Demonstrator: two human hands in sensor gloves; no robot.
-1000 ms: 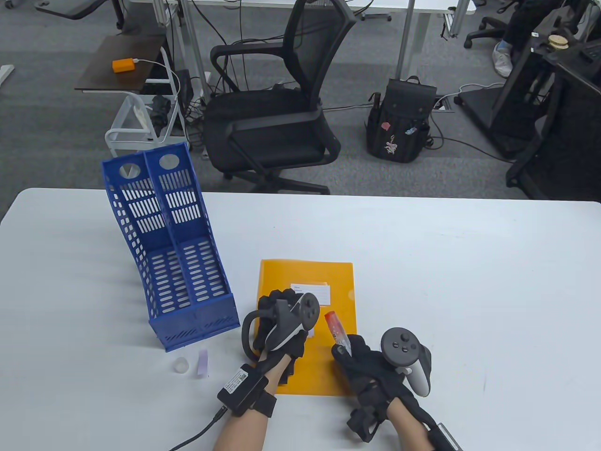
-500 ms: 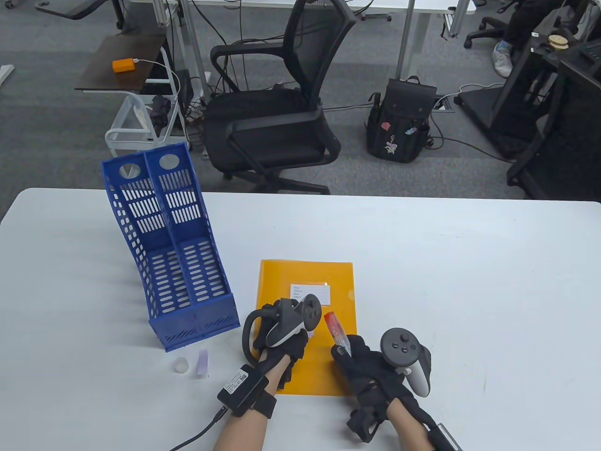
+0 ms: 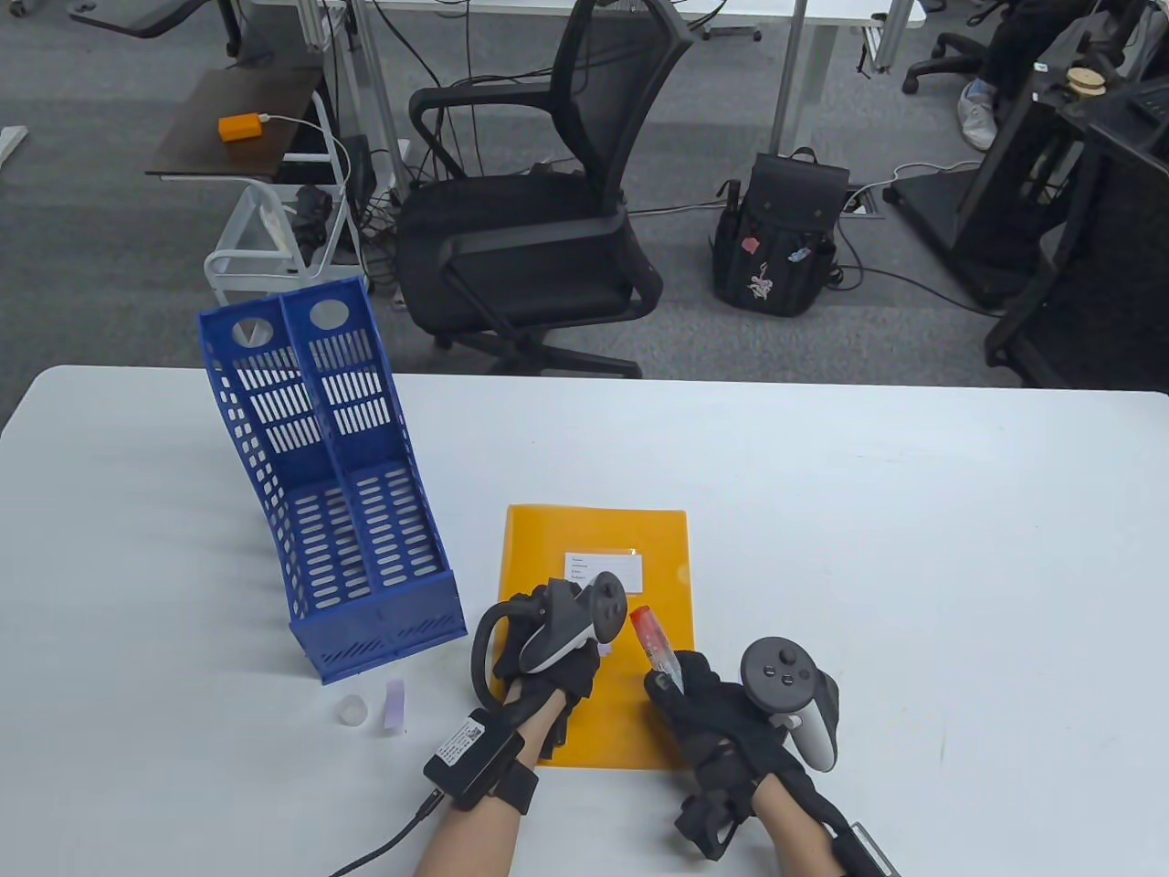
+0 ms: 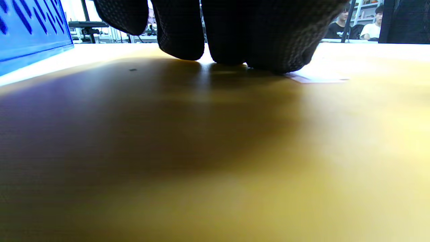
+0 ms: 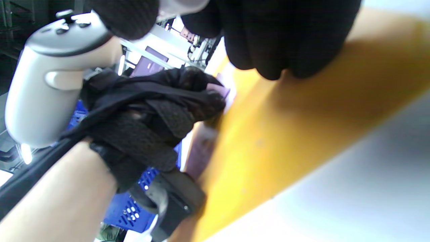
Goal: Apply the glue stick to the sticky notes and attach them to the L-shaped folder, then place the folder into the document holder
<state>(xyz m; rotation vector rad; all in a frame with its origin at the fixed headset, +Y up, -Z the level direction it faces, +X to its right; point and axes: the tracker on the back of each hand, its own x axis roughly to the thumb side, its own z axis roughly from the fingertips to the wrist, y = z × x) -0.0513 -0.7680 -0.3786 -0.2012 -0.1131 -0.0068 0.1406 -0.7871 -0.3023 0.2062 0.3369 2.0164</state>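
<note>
An orange L-shaped folder (image 3: 598, 539) lies flat near the table's front edge. My left hand (image 3: 548, 644) rests on its lower left part. In the left wrist view its fingertips (image 4: 228, 40) press down on the folder, beside the edge of a pale sticky note (image 4: 315, 79). The right wrist view shows the purple note (image 5: 220, 89) under those fingertips. My right hand (image 3: 703, 699) grips a red-tipped glue stick (image 3: 656, 644), which points up and left over the folder's right edge. The blue document holder (image 3: 347, 512) stands to the left.
The glue stick's clear cap (image 3: 352, 710) and a purple sticky note pad (image 3: 394, 706) lie in front of the holder. A white label (image 3: 607, 568) sits on the folder. A black office chair (image 3: 539, 201) stands beyond the table's far edge.
My left hand has drawn back a little toward me along the folder, uncovering the white label. The right hand and glue stick have stayed put.
</note>
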